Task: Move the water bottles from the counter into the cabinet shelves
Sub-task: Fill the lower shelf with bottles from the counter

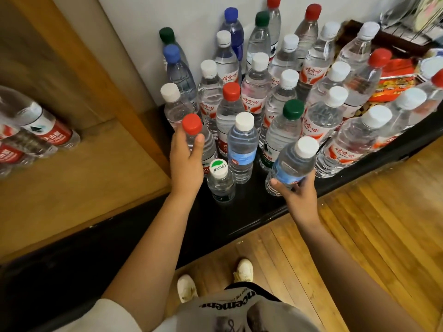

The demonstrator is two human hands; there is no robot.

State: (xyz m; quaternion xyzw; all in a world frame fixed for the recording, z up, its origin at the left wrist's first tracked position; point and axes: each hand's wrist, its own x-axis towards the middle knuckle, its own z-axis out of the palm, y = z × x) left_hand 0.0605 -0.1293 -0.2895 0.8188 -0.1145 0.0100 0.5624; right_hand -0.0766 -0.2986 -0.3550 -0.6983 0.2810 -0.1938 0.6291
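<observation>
Nearest the camera were a printed grey shirt (239, 315) and two white shoes (243, 269) on the wooden floor (374, 224). Both bare forearms reached up and forward over the front edge of the dark counter (239, 212). The left hand (188, 159) was wrapped around a red-capped bottle (191, 127) at the near left of the group, thumb pressed on its right side just under the cap and fingers curled behind it out of sight. The right hand (300, 195) gripped a tilted blue-labelled bottle with a white cap (292, 164) low on its body, thumb on the near side and fingers curled under it; whether its base touched the counter could not be told. Between the two hands stood a short bottle with a green-and-white cap (219, 178), and just behind it a taller blue-labelled bottle marked NB (242, 149). Beyond these, the crowd of water bottles (287, 92) stood upright and close together on the counter, with white, red, green and blue caps, reaching back to the pale wall (191, 13). To the left, on the wooden cabinet shelf (96, 173), several red-labelled bottles (40, 130) lay on their sides, touching one another. At far right, behind the bottles, sat a red and yellow packet (395, 82).
</observation>
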